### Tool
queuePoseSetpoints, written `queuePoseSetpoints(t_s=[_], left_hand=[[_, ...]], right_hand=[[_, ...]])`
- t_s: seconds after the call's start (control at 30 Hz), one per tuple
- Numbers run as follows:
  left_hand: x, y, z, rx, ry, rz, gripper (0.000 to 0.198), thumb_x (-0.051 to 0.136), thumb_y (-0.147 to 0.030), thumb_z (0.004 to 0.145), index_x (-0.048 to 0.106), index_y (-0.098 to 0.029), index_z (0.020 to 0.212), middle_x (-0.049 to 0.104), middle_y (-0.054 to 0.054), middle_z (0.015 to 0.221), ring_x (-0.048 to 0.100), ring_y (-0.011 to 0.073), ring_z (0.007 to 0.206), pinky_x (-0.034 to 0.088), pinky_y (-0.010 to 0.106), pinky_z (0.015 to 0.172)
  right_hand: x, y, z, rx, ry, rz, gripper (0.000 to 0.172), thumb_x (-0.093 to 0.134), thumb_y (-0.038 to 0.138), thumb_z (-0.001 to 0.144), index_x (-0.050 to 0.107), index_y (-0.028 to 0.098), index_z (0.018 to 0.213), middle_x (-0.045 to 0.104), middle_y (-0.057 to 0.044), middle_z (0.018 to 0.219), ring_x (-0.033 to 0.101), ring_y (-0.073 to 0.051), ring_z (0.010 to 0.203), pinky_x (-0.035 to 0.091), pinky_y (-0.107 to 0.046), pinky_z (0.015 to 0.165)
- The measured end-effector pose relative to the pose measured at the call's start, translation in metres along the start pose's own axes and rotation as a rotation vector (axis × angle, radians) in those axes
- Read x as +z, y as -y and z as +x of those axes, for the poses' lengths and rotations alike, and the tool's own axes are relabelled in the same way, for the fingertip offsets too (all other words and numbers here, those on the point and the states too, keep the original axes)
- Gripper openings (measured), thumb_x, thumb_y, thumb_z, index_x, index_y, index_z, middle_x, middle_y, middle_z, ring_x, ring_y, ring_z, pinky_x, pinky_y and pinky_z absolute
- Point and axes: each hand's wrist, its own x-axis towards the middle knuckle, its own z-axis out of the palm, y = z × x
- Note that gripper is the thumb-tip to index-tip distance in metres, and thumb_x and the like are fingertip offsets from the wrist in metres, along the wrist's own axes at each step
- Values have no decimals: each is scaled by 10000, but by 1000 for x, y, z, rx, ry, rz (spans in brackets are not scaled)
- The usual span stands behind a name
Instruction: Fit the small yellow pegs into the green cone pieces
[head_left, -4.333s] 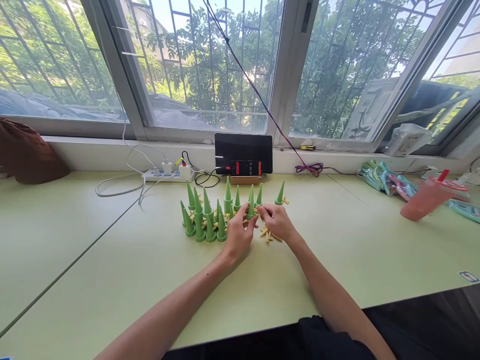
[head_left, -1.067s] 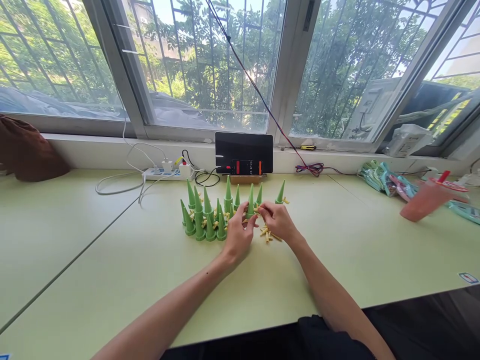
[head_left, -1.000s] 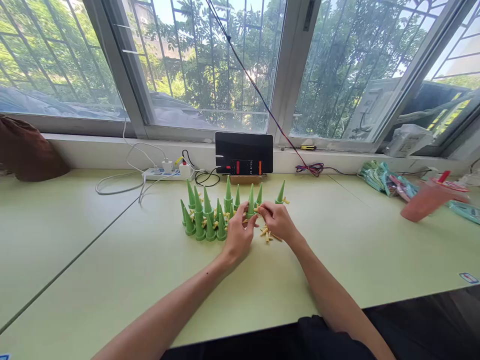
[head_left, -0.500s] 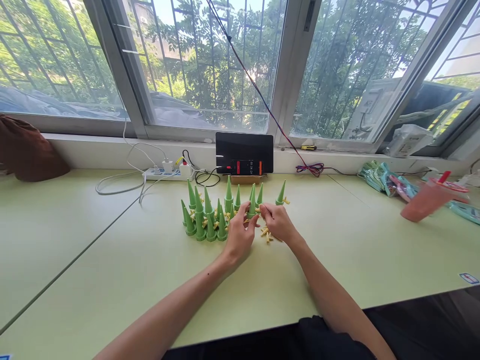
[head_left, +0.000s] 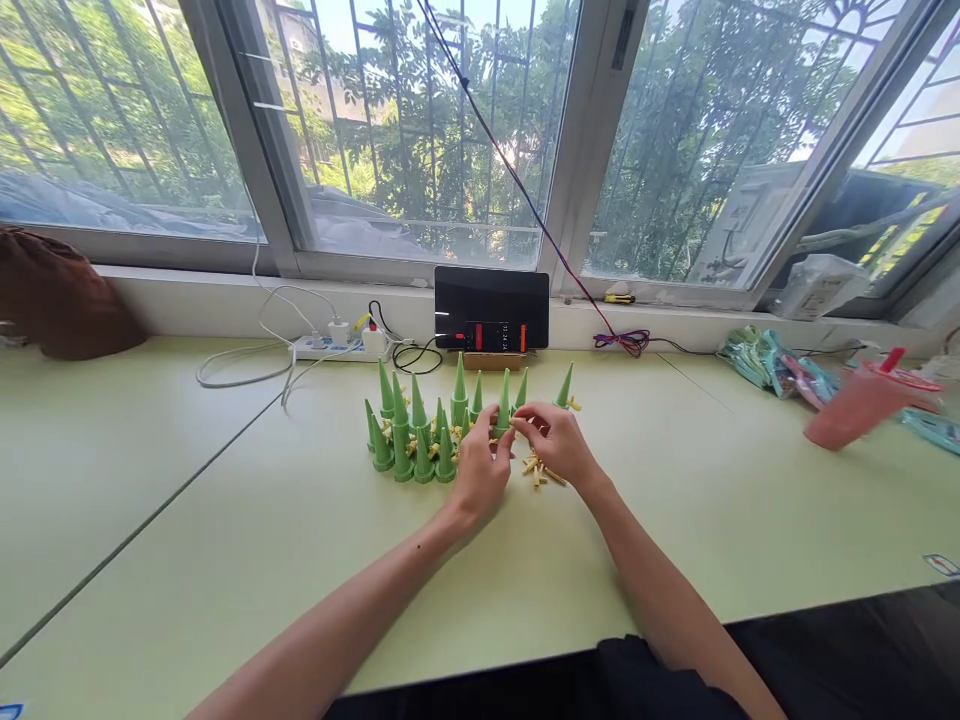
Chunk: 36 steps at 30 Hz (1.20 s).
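Note:
A green cone-shaped piece [head_left: 504,402] stands upright between the fingers of my left hand [head_left: 480,460], which is closed round its lower part. My right hand [head_left: 557,440] is pinched beside the cone's base, with a small yellowish peg [head_left: 515,421] at its fingertips; the peg is mostly hidden. To the left, several green cones [head_left: 402,440] stand close together, with small yellow pieces between them. Below my right hand lies a loose pile of yellow pegs [head_left: 536,472]. One more cone [head_left: 565,386] stands apart behind my right hand, with yellow pegs at its base.
A dark tablet [head_left: 491,290] with a phone before it stands by the window. A power strip [head_left: 352,346] with cables lies at the back left, a cable bundle [head_left: 622,342] behind on the right. A red cup [head_left: 855,405] and plastic bags [head_left: 757,358] are far right.
My right hand has moved slightly left, bringing its fingertips closer to the cone in my left hand. My left hand has stayed nearly still around the cone.

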Motion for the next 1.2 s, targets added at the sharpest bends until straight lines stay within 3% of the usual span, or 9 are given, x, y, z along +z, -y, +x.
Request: queuePoseSetpoints(t_s=[0.4, 0.7, 1.07, 1.2], left_hand=[[0, 0, -2, 7, 36, 40, 404, 513, -329, 934, 470, -182, 1307, 658, 109, 1080, 669, 152, 668, 546, 305, 653], [-1, -2, -3, 55, 45, 9, 340, 493, -334, 946, 485, -233, 1271, 640, 75, 1075, 694, 159, 726, 517, 259, 621], [1, 3, -2, 54, 56, 13, 380, 491, -309, 946, 453, -222, 1314, 642, 91, 1130, 689, 156, 744, 525, 291, 681], [2, 3, -2, -8, 42, -7, 431, 489, -304, 938, 434, -183, 1347, 663, 74, 970, 655, 149, 672, 519, 293, 646]], right_hand=[[0, 2, -1, 32, 66, -85, 219, 496, 255, 913, 570, 175, 723, 562, 1, 618, 441, -121, 553, 338, -246, 560], [2, 2, -2, -7, 61, -124, 351, 399, 323, 968, 441, 193, 644, 533, -4, 623, 433, -123, 565, 322, -249, 562], [3, 2, -2, 47, 50, -132, 417, 355, 391, 988, 468, 190, 640, 551, -5, 599, 437, -115, 532, 311, -245, 531], [2, 3, -2, 37, 18, -78, 380, 417, 395, 974, 505, 186, 668, 546, 2, 598, 433, -117, 535, 329, -246, 534]])
